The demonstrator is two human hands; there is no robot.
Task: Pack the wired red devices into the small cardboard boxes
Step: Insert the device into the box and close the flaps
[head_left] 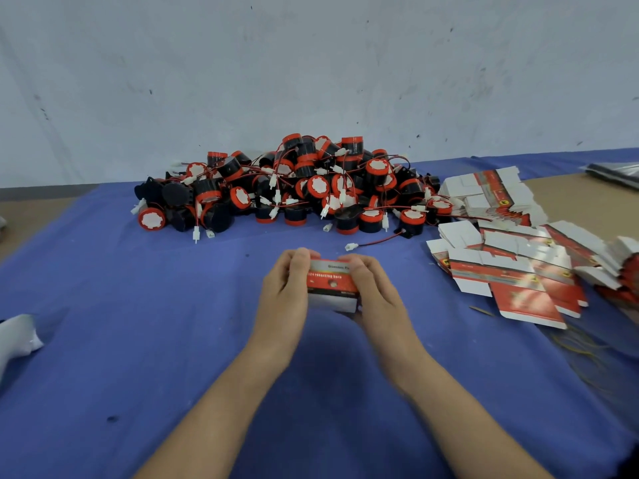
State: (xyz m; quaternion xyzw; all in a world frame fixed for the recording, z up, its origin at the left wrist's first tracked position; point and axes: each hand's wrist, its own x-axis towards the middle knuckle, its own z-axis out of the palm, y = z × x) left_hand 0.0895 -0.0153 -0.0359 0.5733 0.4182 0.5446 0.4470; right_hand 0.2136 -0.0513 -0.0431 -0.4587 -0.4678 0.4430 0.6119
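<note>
A small red and white cardboard box (pixel 331 284) is held above the blue cloth in the middle. My left hand (pixel 287 288) grips its left end, fingers curled over the top. My right hand (pixel 375 292) grips its right end the same way. Behind them lies a big heap of red and black wired devices (pixel 297 184) with white connectors. One loose device wire with a white plug (pixel 375 242) lies just beyond the box. Whether a device is inside the box is hidden.
Flat, unfolded red and white boxes (pixel 511 271) lie fanned out at the right. The blue cloth (pixel 138 323) covers the table up to the grey wall. A white object (pixel 17 337) lies at the left edge. Yellow rubber bands (pixel 581 347) lie at the right.
</note>
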